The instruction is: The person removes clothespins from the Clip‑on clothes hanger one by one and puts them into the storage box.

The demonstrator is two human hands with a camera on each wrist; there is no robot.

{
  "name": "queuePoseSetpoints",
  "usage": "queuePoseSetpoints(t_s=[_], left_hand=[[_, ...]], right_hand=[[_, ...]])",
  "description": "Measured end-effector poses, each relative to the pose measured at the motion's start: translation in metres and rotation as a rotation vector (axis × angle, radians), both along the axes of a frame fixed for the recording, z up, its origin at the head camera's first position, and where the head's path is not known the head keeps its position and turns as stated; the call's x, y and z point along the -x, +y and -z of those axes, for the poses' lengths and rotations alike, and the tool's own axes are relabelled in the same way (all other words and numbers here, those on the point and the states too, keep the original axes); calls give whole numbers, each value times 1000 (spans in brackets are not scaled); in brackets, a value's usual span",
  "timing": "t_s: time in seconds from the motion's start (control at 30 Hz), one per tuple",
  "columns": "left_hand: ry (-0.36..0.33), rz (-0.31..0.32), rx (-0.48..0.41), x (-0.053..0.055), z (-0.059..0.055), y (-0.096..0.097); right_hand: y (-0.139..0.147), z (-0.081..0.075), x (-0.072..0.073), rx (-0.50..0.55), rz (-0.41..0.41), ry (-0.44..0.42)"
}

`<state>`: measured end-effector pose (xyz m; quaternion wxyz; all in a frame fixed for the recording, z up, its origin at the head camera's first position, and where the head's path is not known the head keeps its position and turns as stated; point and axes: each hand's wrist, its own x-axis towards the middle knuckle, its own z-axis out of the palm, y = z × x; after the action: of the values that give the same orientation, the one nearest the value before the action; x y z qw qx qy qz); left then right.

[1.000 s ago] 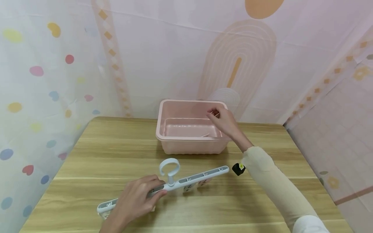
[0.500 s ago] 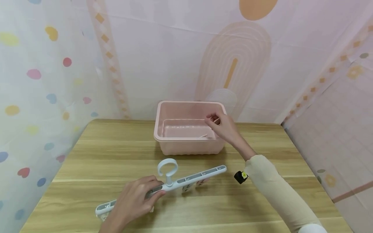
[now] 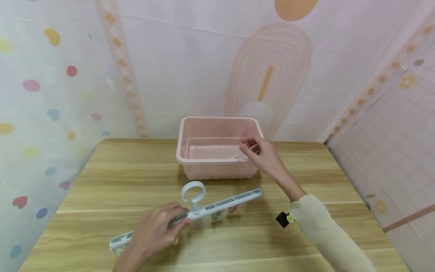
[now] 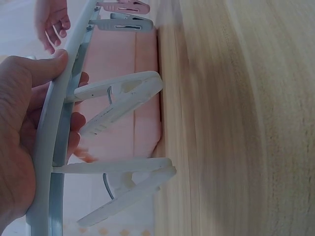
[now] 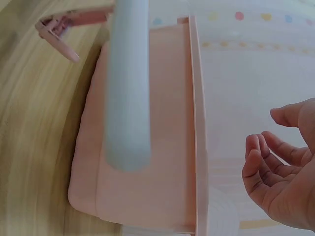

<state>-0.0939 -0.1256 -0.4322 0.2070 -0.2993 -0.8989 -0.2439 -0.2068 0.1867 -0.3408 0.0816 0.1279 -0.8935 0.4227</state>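
Observation:
My left hand (image 3: 154, 230) grips a pale blue clip hanger (image 3: 224, 204) near its middle, just left of the hook. Below the bar, the left wrist view shows two white clips (image 4: 123, 91), a grey clip (image 4: 125, 23) and a pink clip (image 4: 125, 7). My right hand (image 3: 266, 156) is over the right front rim of a pink plastic basin (image 3: 217, 170). Its fingers curl loosely, and the right wrist view shows nothing between them. Inside the basin, near the front, lies a thin whitish piece (image 3: 234, 156), too small to identify.
The wooden table (image 3: 136, 177) carries the basin near its back edge. A patterned curtain (image 3: 190, 68) hangs behind and along both sides. A small black device (image 3: 283, 219) with a yellow-green mark sits at the right sleeve (image 3: 323, 230).
My right hand has come slightly lower and nearer, from over the basin's right side to its right front rim. The left hand keeps its grip on the hanger, and the view has shifted slightly.

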Motion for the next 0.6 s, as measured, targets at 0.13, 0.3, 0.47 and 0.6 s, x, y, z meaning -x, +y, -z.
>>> queuePoseSetpoints(t_s=[0.13, 0.3, 0.47, 0.6], left_hand=[[15, -6, -9, 1, -1, -2], [18, -5, -17, 2, -2, -2], [11, 2, -24, 3, -3, -2], [24, 2, -31, 3, -5, -3]], right_hand=[[0, 3, -11, 30, 5, 7], [1, 6, -21, 57, 19, 22], [2, 6, -33, 67, 28, 36], [3, 8, -45, 70, 32, 42]])
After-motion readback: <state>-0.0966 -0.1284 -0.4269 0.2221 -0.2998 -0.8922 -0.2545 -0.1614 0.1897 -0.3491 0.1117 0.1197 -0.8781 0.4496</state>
